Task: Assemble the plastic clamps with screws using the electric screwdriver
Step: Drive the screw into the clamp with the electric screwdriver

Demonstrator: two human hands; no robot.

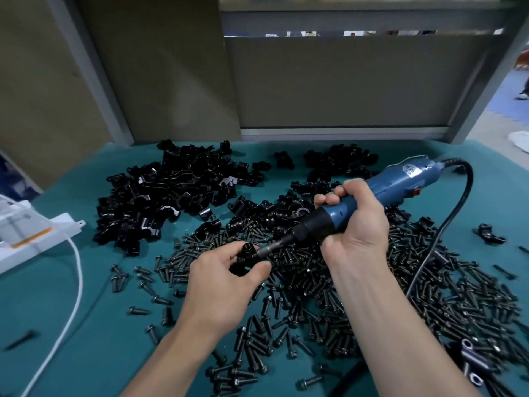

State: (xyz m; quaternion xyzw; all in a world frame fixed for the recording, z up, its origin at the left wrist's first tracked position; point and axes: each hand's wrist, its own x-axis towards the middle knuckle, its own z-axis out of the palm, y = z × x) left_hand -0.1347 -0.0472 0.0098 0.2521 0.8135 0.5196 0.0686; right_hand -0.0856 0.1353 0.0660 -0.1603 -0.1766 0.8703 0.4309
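Left hand (220, 282) sat at centre frame, fingers and thumb pinched around a black plastic clamp (247, 257), held just above the screws. Right hand (353, 219) was right of centre, wrapped tight around the blue electric screwdriver (372, 196), fingers curled over the barrel. Screwdriver slanted from upper right down to lower left; its metal bit (267, 250) met the clamp at the left hand. Could not tell whether a screw sat under the bit, too small and dark. Black cord (446, 219) ran from the tool's rear at upper right, looped down the right side across the screws.

Loose black screws (372, 305) covered the centre and lower right of the teal desk (100, 325), a few strays scattered at lower left. Pile of clamp parts (160, 199) lay at upper left of the desk, a smaller heap (340, 161) at upper centre behind the tool. One clamp piece (491, 233) sat alone at far right. White box (31, 239) was at the left edge, with a white cable (73, 296) curving down from it toward the bottom left. Grey panel (343, 81) stood behind the desk.
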